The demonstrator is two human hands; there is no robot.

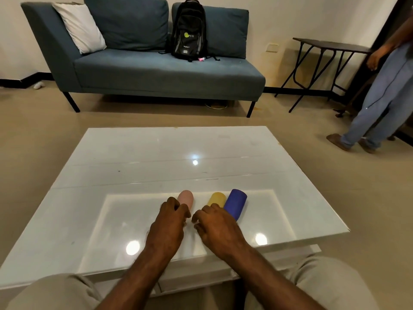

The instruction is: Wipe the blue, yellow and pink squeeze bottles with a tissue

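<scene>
Head view: single wide-angle camera, worn high, facing forward and down; near field takes in knees, forearms and the white table (301, 198) just below; far field reaches the sofa (156, 70) and wall across the floor; edges bend with lens distortion; no second view to overlap

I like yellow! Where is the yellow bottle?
On the white table, between the pink bottle and blue bottle, yellow bottle just beyond the right hand.

A glossy white coffee table (156, 153) fills the foreground, and beyond it a blue-grey sofa (156, 72) carries a white cushion (80, 27) and a black backpack (188, 30) — with a dark folding table (330, 44) and a standing person (384, 90) at right.
</scene>
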